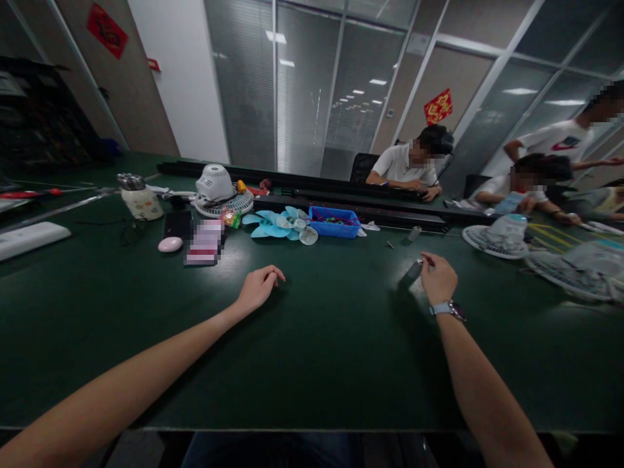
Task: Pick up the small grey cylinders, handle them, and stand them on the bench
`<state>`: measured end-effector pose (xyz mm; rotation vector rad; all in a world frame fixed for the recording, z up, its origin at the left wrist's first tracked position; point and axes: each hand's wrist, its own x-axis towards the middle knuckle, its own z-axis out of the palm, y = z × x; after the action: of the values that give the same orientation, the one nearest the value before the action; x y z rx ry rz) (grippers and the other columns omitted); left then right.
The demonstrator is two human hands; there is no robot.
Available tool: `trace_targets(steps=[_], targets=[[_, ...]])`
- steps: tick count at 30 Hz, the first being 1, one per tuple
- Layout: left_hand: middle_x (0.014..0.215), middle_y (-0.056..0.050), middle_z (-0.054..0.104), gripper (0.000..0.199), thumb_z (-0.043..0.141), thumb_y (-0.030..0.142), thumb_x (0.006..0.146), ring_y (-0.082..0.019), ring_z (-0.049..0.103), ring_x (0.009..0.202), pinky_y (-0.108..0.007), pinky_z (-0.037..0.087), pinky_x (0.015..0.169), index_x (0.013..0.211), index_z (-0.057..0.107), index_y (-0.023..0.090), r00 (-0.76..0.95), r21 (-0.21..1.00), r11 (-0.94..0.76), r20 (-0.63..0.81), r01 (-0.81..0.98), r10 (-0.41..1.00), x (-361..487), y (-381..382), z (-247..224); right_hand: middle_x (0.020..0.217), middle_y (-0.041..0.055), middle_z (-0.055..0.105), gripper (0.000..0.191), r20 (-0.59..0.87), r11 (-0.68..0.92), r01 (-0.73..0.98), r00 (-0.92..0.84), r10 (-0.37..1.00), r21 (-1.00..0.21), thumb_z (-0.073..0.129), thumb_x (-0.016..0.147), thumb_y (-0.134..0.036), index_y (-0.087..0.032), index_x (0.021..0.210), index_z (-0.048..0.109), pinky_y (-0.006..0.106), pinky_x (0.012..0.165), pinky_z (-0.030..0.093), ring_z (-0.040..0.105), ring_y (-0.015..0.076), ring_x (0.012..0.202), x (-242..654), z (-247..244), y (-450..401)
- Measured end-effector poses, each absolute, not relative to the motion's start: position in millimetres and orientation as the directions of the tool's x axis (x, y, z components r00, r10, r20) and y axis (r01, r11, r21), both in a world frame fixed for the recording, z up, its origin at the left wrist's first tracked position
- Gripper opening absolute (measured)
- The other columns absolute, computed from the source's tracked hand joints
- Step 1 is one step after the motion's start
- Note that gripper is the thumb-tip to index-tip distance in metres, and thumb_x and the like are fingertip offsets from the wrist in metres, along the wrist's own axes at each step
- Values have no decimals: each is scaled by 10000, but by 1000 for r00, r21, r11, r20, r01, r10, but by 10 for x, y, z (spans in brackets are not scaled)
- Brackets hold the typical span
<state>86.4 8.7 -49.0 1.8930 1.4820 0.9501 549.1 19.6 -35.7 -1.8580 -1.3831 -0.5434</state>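
Observation:
My right hand (439,278), with a watch on its wrist, pinches one end of a small grey cylindrical piece (413,272) between thumb and fingers. The piece is tilted over the green table (322,351), and its exact kind is too small to tell. Beyond that hand lie a similar small grey piece (415,234) and a thin short pin (390,245). My left hand (260,286) rests at the table with fingers loosely bent forward and holds nothing that I can see. Light-blue fan blades (273,224) and a blue bin (336,227) with small parts lie farther back.
A white fan base (214,185), a jug (140,198), a phone (205,242) and a pink mouse (170,244) stand at the back left. More fan parts (497,237) lie at the right. Long black bars (390,211) run across the back; several people sit or stand beyond.

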Motion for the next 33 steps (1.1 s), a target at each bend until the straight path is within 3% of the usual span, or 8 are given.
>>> trace_targets(steps=[10,16,20,25,29,33], targets=[[687,-3,634,334,371,264,819,-172,597,665,-278,410,654,843,697,194,164,760,-253,192,599,968,848,108,-520,927,79,739,279,638,-246,888,451,624,-388,532,862,-293,-219,1043,732,291,643,380,623,205,749,5473,-344,196],[692,1,637,329,377,265,837,-172,598,664,-276,414,653,849,699,200,174,759,-264,200,595,964,837,119,-549,920,100,738,346,634,-225,864,487,601,-451,547,846,-387,-197,1078,719,316,687,437,653,239,803,5506,-430,236],[692,-2,639,334,374,262,841,-172,595,663,-277,411,652,840,702,197,175,752,-275,212,599,961,849,107,-534,1006,139,724,513,510,-256,805,550,662,-536,649,776,-494,-165,1169,667,358,750,489,663,268,873,5517,-537,270],[693,-7,634,338,373,258,831,-172,590,660,-280,407,648,850,704,191,175,751,-265,199,604,964,862,91,-509,1008,173,724,545,363,-301,702,629,688,-645,735,715,-398,-103,1166,652,379,792,510,676,279,894,5559,-601,293],[684,-6,630,342,370,254,827,-174,595,664,-280,405,646,854,704,190,178,750,-263,194,607,965,861,95,-508,993,171,731,503,379,-167,639,624,684,-751,746,704,-369,-93,1116,660,366,789,528,689,254,859,5382,-552,330],[685,-2,633,340,374,259,837,-171,596,657,-279,406,642,859,707,195,191,745,-275,199,608,961,861,101,-519,1035,143,729,536,459,160,605,379,804,-780,721,742,-460,-122,1150,641,379,829,540,688,236,885,4670,-497,272]])
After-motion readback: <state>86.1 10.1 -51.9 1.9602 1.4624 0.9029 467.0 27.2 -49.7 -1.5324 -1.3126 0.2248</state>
